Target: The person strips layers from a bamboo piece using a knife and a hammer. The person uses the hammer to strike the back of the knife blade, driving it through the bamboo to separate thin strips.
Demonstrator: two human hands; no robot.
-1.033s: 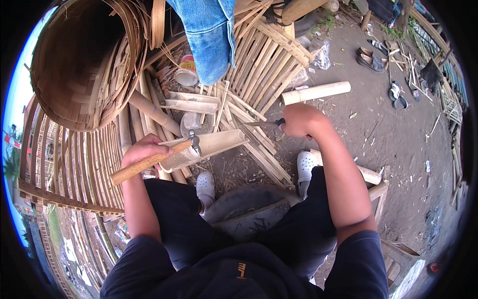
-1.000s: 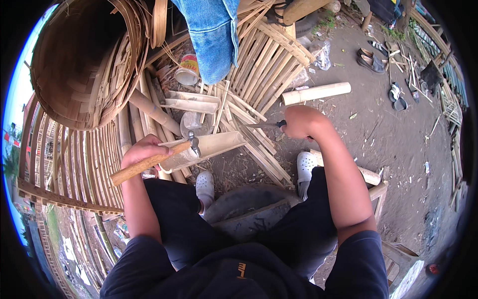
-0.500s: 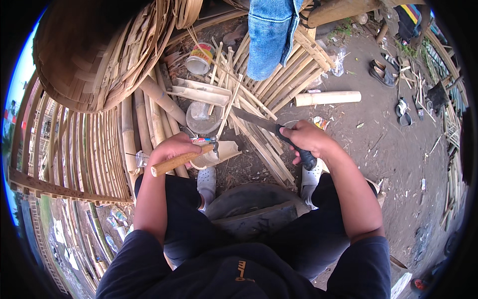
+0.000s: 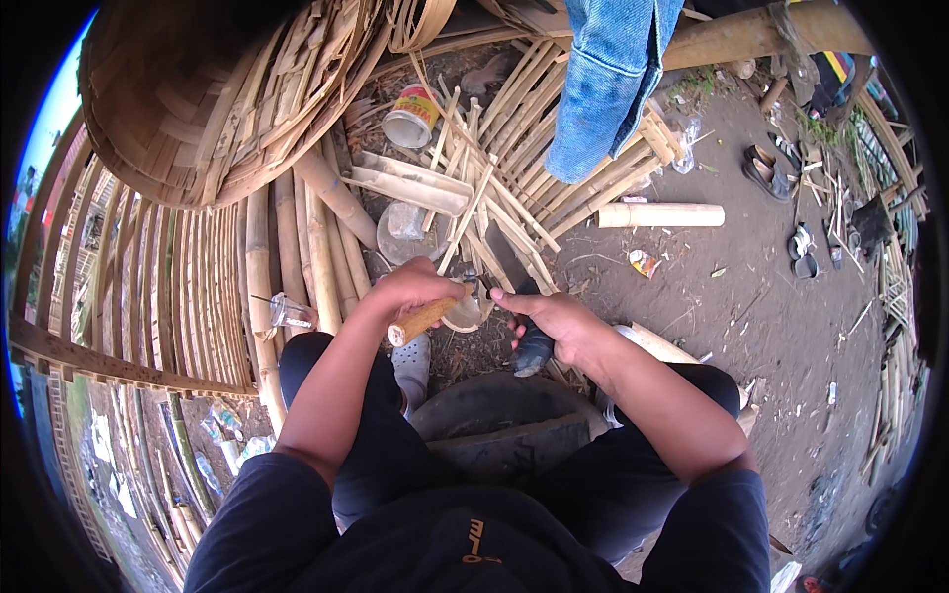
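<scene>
My left hand (image 4: 410,287) is closed around a wooden-handled tool (image 4: 420,321), its butt end toward me and a small dark metal part at its far end. My right hand (image 4: 556,321) grips the black handle of a machete (image 4: 511,262), whose broad dark blade slants away to the upper left. The two hands are close together, with my right thumb near the far end of the wooden-handled tool. Below them, a pale curved piece of bamboo (image 4: 465,314) is partly hidden behind my left hand and the tool.
Split bamboo strips (image 4: 524,109) are heaped ahead, beside a halved bamboo length (image 4: 410,183), a round stone-like block (image 4: 405,222) and a tin can (image 4: 410,117). Blue denim (image 4: 605,89) hangs above. A bamboo tube (image 4: 660,214) and shoes (image 4: 766,173) lie right; a slatted bamboo frame (image 4: 168,296) stands left.
My hands have come together at the middle. The left moved right with the wooden-handled tool, and the right moved left with the machete, its blade now pointing more straight away from me.
</scene>
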